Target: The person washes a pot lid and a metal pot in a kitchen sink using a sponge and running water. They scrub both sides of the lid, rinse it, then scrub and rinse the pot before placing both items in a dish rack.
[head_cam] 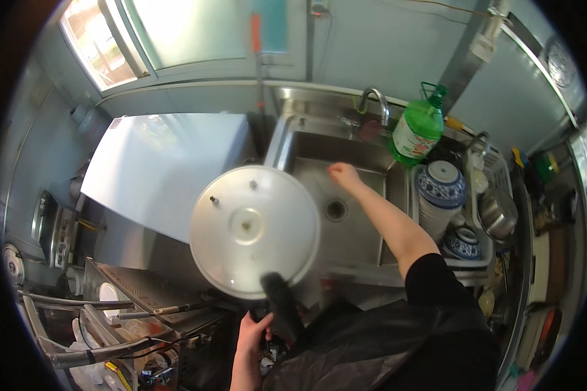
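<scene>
My left hand (253, 332) grips a black handle of a pressure cooker at the bottom centre. The cooker's round metal lid (283, 215) faces up, with a small valve and a stud on top and a hub in the middle. A second black handle (280, 295), blurred, juts from the lid's near edge beside that hand. Its pot body is hidden beneath the lid. My right hand (346, 177) hovers over the stainless steel sink (352, 244) with curled fingers, and nothing shows in it. Below that hand is the round drain (336, 210).
A white-topped cabinet or appliance (161, 161) stands left of the sink. Behind the basin rises a curved faucet (382, 105), with a large green bottle (417, 132) beside it. Stacked blue-and-white bowls (441, 183) and a metal pot (498, 215) fill the right side.
</scene>
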Tool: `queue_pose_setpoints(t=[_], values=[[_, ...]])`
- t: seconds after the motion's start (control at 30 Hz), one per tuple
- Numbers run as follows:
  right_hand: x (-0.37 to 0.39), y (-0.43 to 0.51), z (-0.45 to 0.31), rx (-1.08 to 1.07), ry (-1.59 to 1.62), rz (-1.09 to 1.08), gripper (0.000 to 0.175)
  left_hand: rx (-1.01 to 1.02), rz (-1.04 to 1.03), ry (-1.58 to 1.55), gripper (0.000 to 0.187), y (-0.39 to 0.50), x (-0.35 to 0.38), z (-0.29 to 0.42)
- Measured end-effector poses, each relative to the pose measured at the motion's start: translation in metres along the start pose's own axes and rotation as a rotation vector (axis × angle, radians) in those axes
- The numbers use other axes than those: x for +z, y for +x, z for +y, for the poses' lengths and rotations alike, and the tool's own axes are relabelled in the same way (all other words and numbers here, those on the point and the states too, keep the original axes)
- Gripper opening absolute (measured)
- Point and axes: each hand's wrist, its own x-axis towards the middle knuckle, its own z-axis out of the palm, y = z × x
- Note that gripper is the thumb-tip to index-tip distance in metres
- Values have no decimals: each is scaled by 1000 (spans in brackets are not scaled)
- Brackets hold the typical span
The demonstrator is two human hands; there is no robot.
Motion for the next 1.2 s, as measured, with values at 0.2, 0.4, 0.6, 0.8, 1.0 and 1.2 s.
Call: queue_pose_setpoints(t=[0.2,0.4,0.6,0.8,1.0,1.2], values=[[40,161,-12,-182,-241,132,34,-136,109,-22,25,2,10,12],[61,252,-15,-290,-652,-12,49,-196,150,-39,39,-2,14,23],[90,307,12,-347,-904,-205,36,-222,200,-68,39,-4,21,34],[87,326,47,-412,-725,-113,20,-213,179,-48,39,-2,20,37],[53,277,66,-370,-557,31,17,-233,166,-17,39,-2,18,36],[4,138,-10,-308,-416,-183,21,-170,133,-20,46,-7,17,38]])
